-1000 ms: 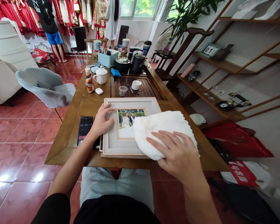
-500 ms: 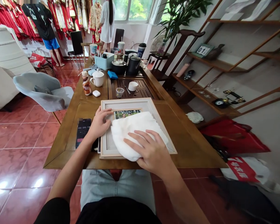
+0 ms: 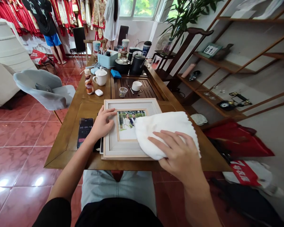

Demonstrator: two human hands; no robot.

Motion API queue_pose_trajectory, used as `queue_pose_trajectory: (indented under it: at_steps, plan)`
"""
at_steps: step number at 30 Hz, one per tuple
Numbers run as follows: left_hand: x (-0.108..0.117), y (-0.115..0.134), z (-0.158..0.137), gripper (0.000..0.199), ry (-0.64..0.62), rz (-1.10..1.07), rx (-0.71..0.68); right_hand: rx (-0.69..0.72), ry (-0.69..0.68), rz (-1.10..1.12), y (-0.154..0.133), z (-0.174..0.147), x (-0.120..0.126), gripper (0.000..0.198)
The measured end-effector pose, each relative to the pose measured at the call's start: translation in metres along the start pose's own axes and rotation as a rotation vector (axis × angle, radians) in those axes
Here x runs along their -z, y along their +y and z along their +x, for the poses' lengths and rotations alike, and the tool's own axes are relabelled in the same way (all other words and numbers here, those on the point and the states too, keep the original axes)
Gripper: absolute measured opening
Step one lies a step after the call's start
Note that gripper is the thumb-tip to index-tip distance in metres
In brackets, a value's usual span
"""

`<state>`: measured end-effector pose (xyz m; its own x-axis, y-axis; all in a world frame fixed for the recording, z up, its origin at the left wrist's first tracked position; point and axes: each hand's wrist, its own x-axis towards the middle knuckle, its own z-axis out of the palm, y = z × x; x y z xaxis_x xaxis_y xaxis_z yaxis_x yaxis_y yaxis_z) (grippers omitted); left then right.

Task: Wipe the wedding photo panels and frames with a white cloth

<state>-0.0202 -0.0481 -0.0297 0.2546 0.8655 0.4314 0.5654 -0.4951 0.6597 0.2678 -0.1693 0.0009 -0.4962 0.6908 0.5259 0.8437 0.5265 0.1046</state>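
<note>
Left hand (image 3: pixel 101 124): fingers loosely bent, thumb apart, resting on the frame's left border; nothing gripped. Right hand (image 3: pixel 180 154): fingers spread wide, nearly flat on top of a white cloth (image 3: pixel 165 121), not closed round it.

Frame (image 3: pixel 111 148) lies flat on the table (image 3: pixel 61 156) between the two sets of fingers, another layer showing under its near edge. Photo (image 3: pixel 130 124) just right of the left fingertips; its right edge partly under the cloth. Cloth covers the frame's near right part and runs past its right edge, beyond the right fingers.

Edges: table's near edge close on the wearer's side of the fingers; a strip of wood right of the cloth, narrowing away from the wearer toward the slanting right edge. Ahead of the left fingers, a short strip of wood, then the tray (image 3: pixel 153 91).

Around: phone (image 3: pixel 84 129) just left of the left fingers, forearm across its near right corner. Beyond the fingertips, tub (image 3: pixel 123 92) and cup (image 3: pixel 136 86) on the tray, nearest on the forward side. Forward-left: case (image 3: pixel 98 92), bottle (image 3: pixel 89 83), mug (image 3: pixel 101 77). Farther ahead: kettle (image 3: pixel 137 65), pot (image 3: pixel 122 67), blue box (image 3: pixel 107 60). Chair (image 3: pixel 41 90) well left of the fingers; shelf (image 3: pixel 227 64) well to their right, off the table.
</note>
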Motion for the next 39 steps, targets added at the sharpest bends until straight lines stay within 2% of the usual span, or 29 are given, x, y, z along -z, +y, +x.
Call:
queue_pose_trajectory:
  at_steps: [6,10,18,23,26,33,39]
  plan:
    - [0.001,0.0,0.001,0.047,0.0,0.025,-0.033,0.099,-0.024,0.129,-0.032,0.017,-0.017,0.053]
    - [0.002,0.002,0.001,0.045,-0.003,0.012,-0.06,0.128,-0.022,0.178,-0.039,0.024,-0.02,0.051]
    - [0.002,0.001,0.001,0.043,-0.007,0.002,-0.053,0.108,0.008,0.093,-0.021,0.012,-0.009,0.049]
    - [0.002,0.002,0.001,0.042,-0.016,0.005,-0.038,0.0,0.023,-0.056,-0.003,-0.001,0.0,0.045]
    - [0.002,0.004,0.001,0.042,-0.012,0.006,-0.028,-0.038,0.017,-0.062,0.002,-0.006,-0.001,0.045]
    - [0.001,0.004,0.001,0.044,0.012,-0.005,-0.046,0.045,-0.013,0.18,-0.032,0.012,-0.014,0.053]
    - [0.002,0.002,0.001,0.045,0.017,-0.018,-0.061,0.072,-0.056,0.281,-0.056,0.029,-0.018,0.051]
